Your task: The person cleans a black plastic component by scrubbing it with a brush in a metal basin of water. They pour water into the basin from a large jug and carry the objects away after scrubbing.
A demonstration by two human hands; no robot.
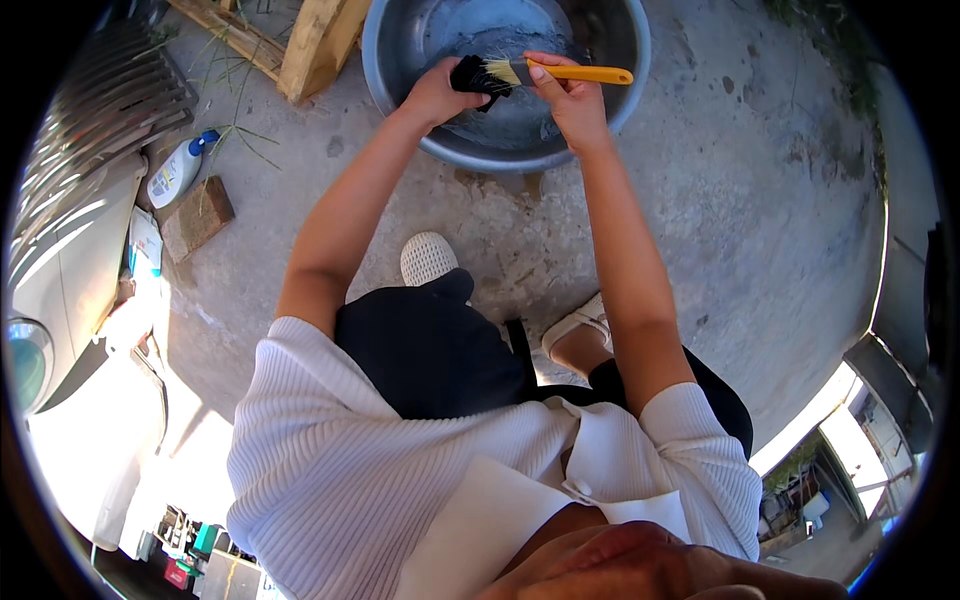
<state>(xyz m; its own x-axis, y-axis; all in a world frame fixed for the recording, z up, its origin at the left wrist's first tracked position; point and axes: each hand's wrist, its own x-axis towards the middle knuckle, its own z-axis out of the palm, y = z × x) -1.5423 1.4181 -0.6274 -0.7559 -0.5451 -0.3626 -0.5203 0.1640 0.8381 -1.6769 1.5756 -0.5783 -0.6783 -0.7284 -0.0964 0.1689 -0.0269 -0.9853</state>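
Observation:
A large metal basin (502, 161) with water in it stands on the ground at the top of the view. Over its near part, my left hand (442, 94) grips a black item (471, 77), perhaps cloth or a small brush head; its kind is unclear. My right hand (574, 101) holds a brush (589, 73) with a yellow handle and pale bristles. The bristle end touches the black item, and the handle points right. Both hands are above the water.
Wooden beams (319, 52) lie left of the basin. Farther left are a white pump bottle (176, 172) with a blue top, a brick (199, 217) and a slatted metal rack (112, 90). My shoes (429, 257) rest on the concrete floor (750, 225) below the basin.

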